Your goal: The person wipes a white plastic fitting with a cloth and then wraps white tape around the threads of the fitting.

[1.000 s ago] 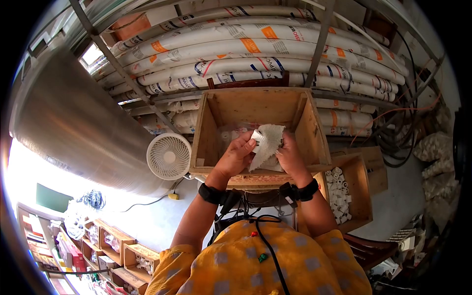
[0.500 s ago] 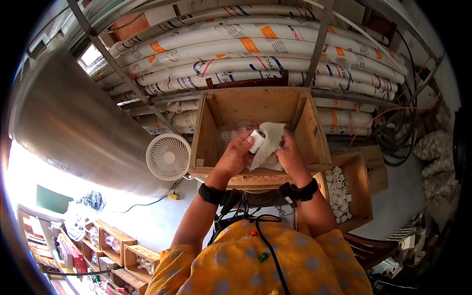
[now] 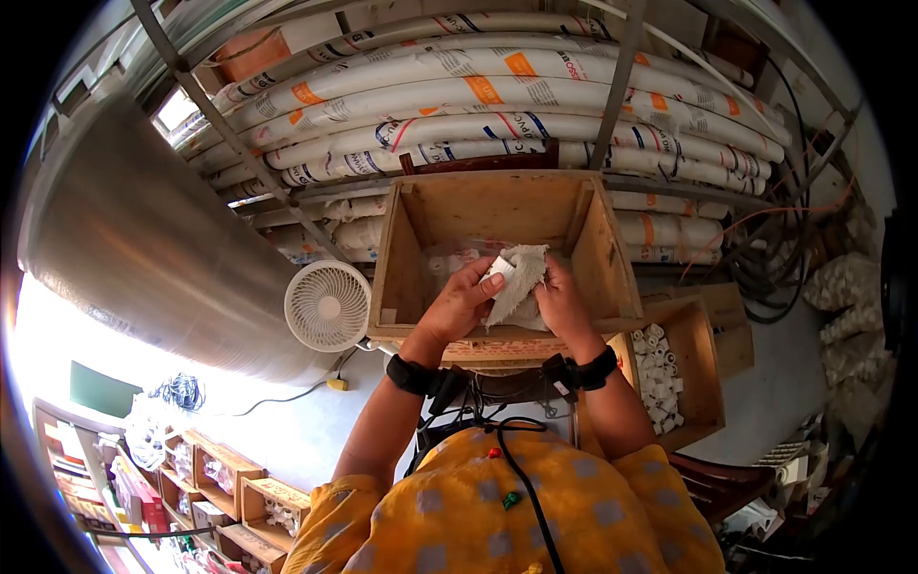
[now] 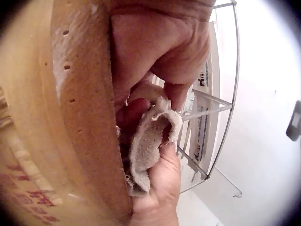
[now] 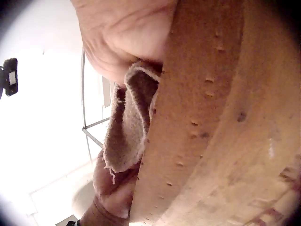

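Note:
Over the wooden crate (image 3: 497, 203), my left hand (image 3: 462, 304) grips a short white plastic pipe fitting (image 3: 498, 269) between thumb and fingers. My right hand (image 3: 566, 306) holds a frayed, off-white terry cloth (image 3: 522, 277) against the fitting, partly covering it. In the left wrist view the folded cloth (image 4: 146, 146) lies between both hands, just beyond the crate's edge (image 4: 87, 99). The right wrist view has the cloth (image 5: 127, 132) hanging below my right hand (image 5: 129, 37), whose fingertips are hidden. Inside the crate, clear plastic bags (image 3: 449, 260) lie beside my left hand.
A white fan (image 3: 328, 304) stands left of the crate. To the right, a lower wooden box (image 3: 703, 368) holds many white fittings (image 3: 657, 378). Wrapped pipes (image 3: 459, 96) lie on a metal rack behind, and a large metallic cylinder (image 3: 143, 230) leans at left.
The fitting has been turned in my left hand, its plain side showing half a second ago. The cloth has shifted left over it. Both arms stay in place.

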Available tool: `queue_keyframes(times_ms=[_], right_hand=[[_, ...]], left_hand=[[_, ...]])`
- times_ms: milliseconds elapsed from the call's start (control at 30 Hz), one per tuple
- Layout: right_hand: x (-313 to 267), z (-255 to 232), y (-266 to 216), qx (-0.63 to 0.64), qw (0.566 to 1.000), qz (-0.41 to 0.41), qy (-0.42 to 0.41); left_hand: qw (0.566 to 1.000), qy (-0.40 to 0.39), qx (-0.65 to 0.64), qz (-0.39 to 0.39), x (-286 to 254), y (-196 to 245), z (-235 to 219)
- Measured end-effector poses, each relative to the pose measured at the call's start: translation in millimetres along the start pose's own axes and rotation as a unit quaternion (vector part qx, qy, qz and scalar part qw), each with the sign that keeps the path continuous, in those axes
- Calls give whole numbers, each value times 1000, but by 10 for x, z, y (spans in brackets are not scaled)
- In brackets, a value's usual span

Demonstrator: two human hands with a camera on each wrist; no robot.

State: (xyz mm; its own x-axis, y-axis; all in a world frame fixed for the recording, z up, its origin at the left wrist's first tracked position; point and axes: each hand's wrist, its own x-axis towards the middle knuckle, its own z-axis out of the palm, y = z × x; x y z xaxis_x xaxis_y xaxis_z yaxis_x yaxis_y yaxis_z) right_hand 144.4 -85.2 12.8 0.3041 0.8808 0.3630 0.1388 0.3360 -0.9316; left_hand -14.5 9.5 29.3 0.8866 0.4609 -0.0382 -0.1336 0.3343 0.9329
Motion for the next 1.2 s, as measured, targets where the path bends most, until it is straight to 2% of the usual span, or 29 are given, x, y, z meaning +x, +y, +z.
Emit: queue_keyframes(times_ms=[133,200,300,400,533,633,700,800,900,933,1033,1133,1200], right_hand=[[1,2,157,49,998,3,34],[3,7,103,61,998,5,31],[-4,30,-59,51,998,30,11],[-15,61,-137,67,997,26,-12],[-30,62,-80,100,995,30,-10],[-34,47,-63,55,998,-1,2],[-34,45,-80,76,997,15,1],[-25,31,5,64,997,21,26],[-12,36,-30,27,999,16,35],[-9,45,-75,13,999,15,33],[-16,83,-120,150,987,54,-5],[-8,81,-251,18,999,33,-15],[-1,73,-187,22,999,16,-18]], left_hand=[[994,2,-99,41,-33,68,151],[992,-12,-111,49,-55,91,134],[990,7,-133,54,-50,23,104],[989,6,-139,54,-21,-11,58],[995,-2,-82,53,-57,62,131],[998,-18,-45,46,-58,62,115],[998,-15,-48,40,-70,88,142],[996,-4,-75,41,-26,30,112],[986,-63,-154,32,-2,-43,-81],[987,-46,-147,38,6,-64,-83],[991,-10,-128,44,18,-92,-47],[994,-13,-101,36,9,-69,-26],[996,-29,-77,42,11,-49,17]])
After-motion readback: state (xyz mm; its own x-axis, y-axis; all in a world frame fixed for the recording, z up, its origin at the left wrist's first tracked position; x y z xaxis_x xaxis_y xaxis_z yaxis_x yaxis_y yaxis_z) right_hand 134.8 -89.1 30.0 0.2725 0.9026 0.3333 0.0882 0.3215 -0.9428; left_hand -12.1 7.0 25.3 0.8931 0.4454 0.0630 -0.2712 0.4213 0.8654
